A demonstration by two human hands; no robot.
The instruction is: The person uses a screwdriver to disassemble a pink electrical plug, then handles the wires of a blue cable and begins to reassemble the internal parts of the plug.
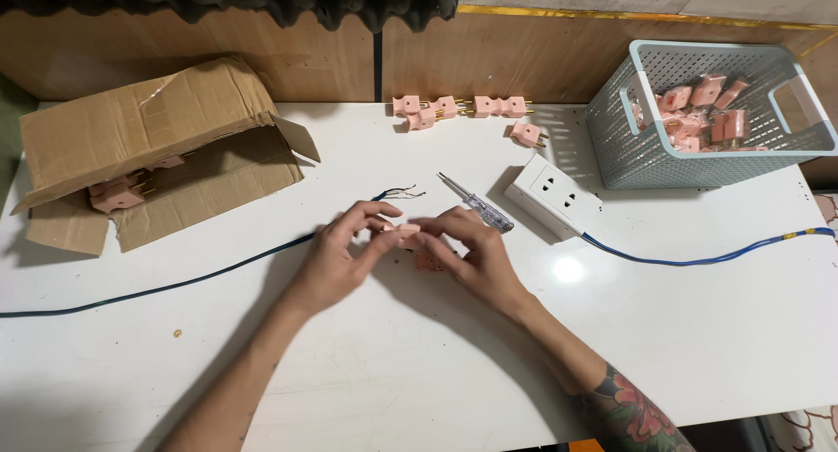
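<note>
I see left hand [342, 251] and right hand [467, 247] fingers clamped on one pink plug [403, 231] above the tabletop [393, 373]; screwdriver [476, 204] just beside.

White table [663, 347]; cardboard box [157, 146]; basket [698, 111]; socket block [554, 197]; screwdriver [476, 203]; cable [157, 288].

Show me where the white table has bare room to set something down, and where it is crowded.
Bare: the near table between the forearms, and the right side below the blue cable. Also a strip left of centre, between the cardboard box and the dark cable. Crowded: around both hands, the screwdriver, socket block, basket and back-edge plugs.
</note>
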